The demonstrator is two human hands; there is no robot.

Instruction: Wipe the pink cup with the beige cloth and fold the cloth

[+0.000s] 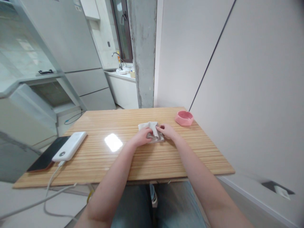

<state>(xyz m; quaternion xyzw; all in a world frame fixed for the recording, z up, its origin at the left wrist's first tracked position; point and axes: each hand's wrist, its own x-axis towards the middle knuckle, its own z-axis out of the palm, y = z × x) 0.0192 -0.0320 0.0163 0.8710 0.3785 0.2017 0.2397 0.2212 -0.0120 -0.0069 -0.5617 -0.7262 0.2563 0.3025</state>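
A small pale grey cloth (pixel 154 129), partly folded and rumpled, lies on the wood-grain table (pixel 118 122). My left hand (pixel 143 136) is closed on its left and near side, the fingers curled into the fabric. On the other side, my right hand (pixel 167 130) pinches the cloth's right part between thumb and fingers. A raised fold stands between the two hands. Some fingertips are hidden by the fabric and by my own hands.
A pink faceted bowl (pixel 184 118) stands at the table's far right corner, close to the white wall. A white power bank (pixel 70 146) with a plugged-in cable (pixel 52 177) rests partly on a dark flat device (pixel 45 155) at the left edge.
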